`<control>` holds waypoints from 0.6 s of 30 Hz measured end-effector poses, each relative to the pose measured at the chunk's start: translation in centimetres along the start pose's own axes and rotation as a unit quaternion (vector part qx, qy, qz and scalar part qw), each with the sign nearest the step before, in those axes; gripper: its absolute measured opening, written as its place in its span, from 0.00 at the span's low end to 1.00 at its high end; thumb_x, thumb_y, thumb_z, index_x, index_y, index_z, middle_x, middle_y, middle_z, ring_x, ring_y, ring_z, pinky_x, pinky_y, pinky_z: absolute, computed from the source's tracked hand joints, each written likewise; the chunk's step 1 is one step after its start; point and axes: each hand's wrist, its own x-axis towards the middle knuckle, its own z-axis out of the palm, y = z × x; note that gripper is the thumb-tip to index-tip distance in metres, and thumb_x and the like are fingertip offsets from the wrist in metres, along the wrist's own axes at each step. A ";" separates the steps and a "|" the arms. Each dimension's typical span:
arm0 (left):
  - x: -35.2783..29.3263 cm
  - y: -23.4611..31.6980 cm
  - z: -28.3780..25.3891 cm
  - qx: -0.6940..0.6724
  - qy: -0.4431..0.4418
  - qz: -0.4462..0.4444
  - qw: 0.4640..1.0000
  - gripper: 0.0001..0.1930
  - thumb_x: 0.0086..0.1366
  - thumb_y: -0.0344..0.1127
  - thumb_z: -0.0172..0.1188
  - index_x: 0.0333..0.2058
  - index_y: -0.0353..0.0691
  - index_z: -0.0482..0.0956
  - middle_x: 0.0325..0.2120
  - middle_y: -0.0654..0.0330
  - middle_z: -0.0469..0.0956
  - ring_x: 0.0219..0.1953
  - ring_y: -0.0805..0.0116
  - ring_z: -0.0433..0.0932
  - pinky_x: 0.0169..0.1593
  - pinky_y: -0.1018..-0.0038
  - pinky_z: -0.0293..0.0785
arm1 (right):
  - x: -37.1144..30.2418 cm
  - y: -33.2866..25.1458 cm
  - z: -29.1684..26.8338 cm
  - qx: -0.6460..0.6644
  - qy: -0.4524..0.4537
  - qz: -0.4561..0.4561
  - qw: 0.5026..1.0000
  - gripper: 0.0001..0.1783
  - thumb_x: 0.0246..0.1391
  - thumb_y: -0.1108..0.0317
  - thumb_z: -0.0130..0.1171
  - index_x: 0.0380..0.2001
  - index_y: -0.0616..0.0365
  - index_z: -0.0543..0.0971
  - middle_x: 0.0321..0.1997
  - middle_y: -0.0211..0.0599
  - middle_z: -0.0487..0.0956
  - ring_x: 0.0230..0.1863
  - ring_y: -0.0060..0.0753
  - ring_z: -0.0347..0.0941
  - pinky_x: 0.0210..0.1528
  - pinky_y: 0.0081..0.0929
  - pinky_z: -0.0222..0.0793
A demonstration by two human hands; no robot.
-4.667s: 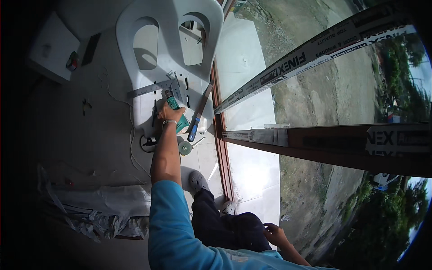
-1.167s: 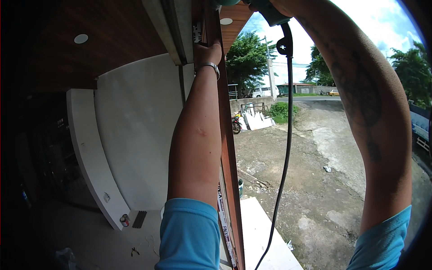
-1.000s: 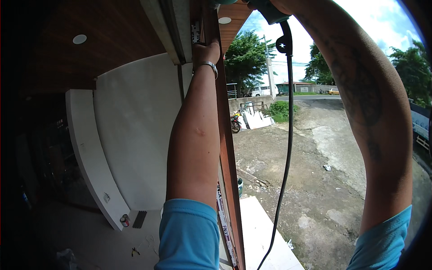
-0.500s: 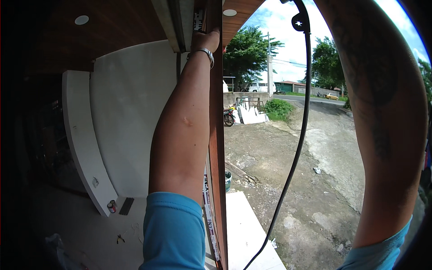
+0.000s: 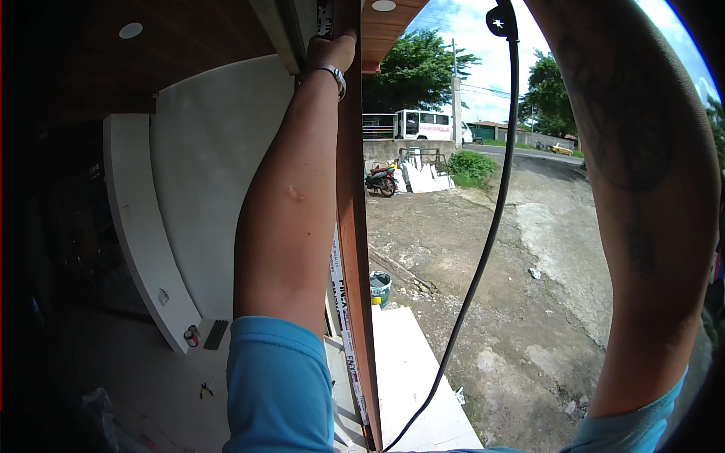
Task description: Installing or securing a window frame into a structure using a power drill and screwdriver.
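My left hand [image 5: 332,53] reaches up to a tall brown post [image 5: 353,264] of a door or window frame. It appears closed around the post's edge, though most of its fingers are hidden behind the wrist. A metal-banded watch [image 5: 334,75] is on that wrist. My right arm [image 5: 634,226] rises past the top edge, so the right hand is out of sight. Between my arms hangs a black cable [image 5: 495,226] with a round black fitting [image 5: 498,21] near its top. Printed white strip [image 5: 344,317] runs down the post's inner side.
Indoors at left are a white wall panel [image 5: 143,226], cans [image 5: 192,337], a dark ribbed piece [image 5: 217,334] and pliers [image 5: 206,390] on the floor. Outside, a white board [image 5: 415,392] lies below the cable, near a bucket [image 5: 381,287]. Farther off stand a motorcycle [image 5: 382,181] and white van [image 5: 427,124].
The view has shifted a little, and the post and my left arm now sit farther left. More of the van, motorcycle and bucket shows. My left hand stays at the post.
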 end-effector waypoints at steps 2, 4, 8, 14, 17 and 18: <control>0.8 -0.6 -0.8 0.016 0.005 0.000 1.000 0.35 0.55 0.52 0.62 0.52 0.27 0.71 0.51 0.41 0.74 0.53 0.49 0.75 0.57 0.62 0.69 | -0.1 0.1 0.7 0.000 0.009 -0.023 1.000 0.24 0.45 0.72 0.62 0.50 0.56 0.75 0.43 0.47 0.77 0.40 0.41 0.75 0.39 0.39 0.72; 0.7 -0.5 -0.2 -0.004 -0.015 0.003 1.000 0.35 0.55 0.52 0.62 0.52 0.27 0.71 0.51 0.41 0.74 0.54 0.49 0.74 0.57 0.63 0.68 | -0.4 0.5 0.7 -0.034 0.020 -0.030 0.999 0.24 0.45 0.72 0.61 0.50 0.56 0.75 0.44 0.47 0.78 0.41 0.42 0.76 0.39 0.40 0.72; 0.6 -0.8 0.4 -0.018 -0.017 0.009 1.000 0.34 0.55 0.53 0.63 0.50 0.27 0.73 0.50 0.41 0.75 0.54 0.50 0.75 0.56 0.63 0.68 | -0.9 1.4 1.0 -0.074 0.040 -0.056 0.995 0.25 0.44 0.72 0.61 0.50 0.56 0.75 0.44 0.48 0.78 0.42 0.43 0.76 0.40 0.40 0.73; 0.6 -0.8 0.4 -0.034 -0.009 0.020 0.999 0.35 0.53 0.51 0.64 0.50 0.26 0.72 0.49 0.41 0.75 0.52 0.48 0.75 0.56 0.62 0.68 | -4.5 -1.1 1.5 -0.150 0.078 -0.099 0.981 0.25 0.44 0.72 0.60 0.50 0.57 0.75 0.45 0.49 0.79 0.43 0.45 0.77 0.42 0.41 0.74; 0.6 -0.8 -1.0 -0.033 -0.052 -0.008 0.998 0.44 0.56 0.50 0.64 0.60 0.20 0.58 0.60 0.37 0.63 0.63 0.49 0.63 0.65 0.62 0.56 | -7.3 -3.6 2.5 -0.073 0.103 0.003 0.992 0.25 0.44 0.71 0.57 0.50 0.58 0.75 0.46 0.50 0.79 0.47 0.48 0.78 0.44 0.39 0.77; 0.6 -0.6 -1.1 -0.034 -0.073 0.003 0.997 0.43 0.57 0.50 0.63 0.59 0.20 0.58 0.60 0.37 0.63 0.64 0.49 0.62 0.65 0.62 0.56 | -7.2 -2.7 2.2 -0.072 0.103 0.006 0.992 0.25 0.44 0.71 0.57 0.50 0.58 0.75 0.46 0.50 0.79 0.47 0.48 0.78 0.44 0.39 0.77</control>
